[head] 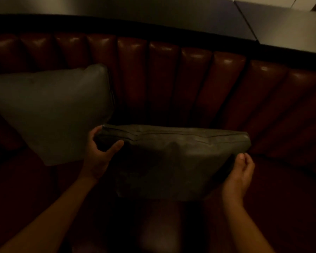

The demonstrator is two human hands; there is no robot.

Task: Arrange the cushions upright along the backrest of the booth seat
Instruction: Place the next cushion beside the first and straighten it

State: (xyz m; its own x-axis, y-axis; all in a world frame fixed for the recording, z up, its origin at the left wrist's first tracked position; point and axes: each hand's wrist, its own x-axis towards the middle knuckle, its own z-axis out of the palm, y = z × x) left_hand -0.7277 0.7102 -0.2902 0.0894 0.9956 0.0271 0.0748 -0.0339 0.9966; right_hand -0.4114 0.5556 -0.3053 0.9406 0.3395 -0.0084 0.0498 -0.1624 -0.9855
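Forearms: two bare forearms enter from the bottom edge and reach forward over the dark seat.
Left hand (98,157): grips the left end of the held cushion; its thumb lies across the near face, and its fingers curl round the upper left corner.
Right hand (239,176): holds the right end of the same cushion; the thumb tip presses on the near face close to the right edge, while the curled fingers lie behind that edge.
Held cushion (168,161): grey-green, slightly mottled and creased, carried between both hands with its long seam edge uppermost; it stands nearly upright above the seat, short of the backrest. Whether its lower edge touches the seat cannot be told in the dim light.
Seat (281,207): dark red-brown upholstery, largely in shadow, extending below and to both sides of the held cushion.
Second cushion (53,110): grey-green and smoother, at the left; it leans upright against the backrest, its upper right corner raised to a point and its right edge just beside the left hand.
Backrest (195,84): dark red, glossy, with vertical padded channels curving round the booth; a black rail runs along its top.
Ledge (153,8): pale grey panels lying beyond the rail, farthest from the camera.
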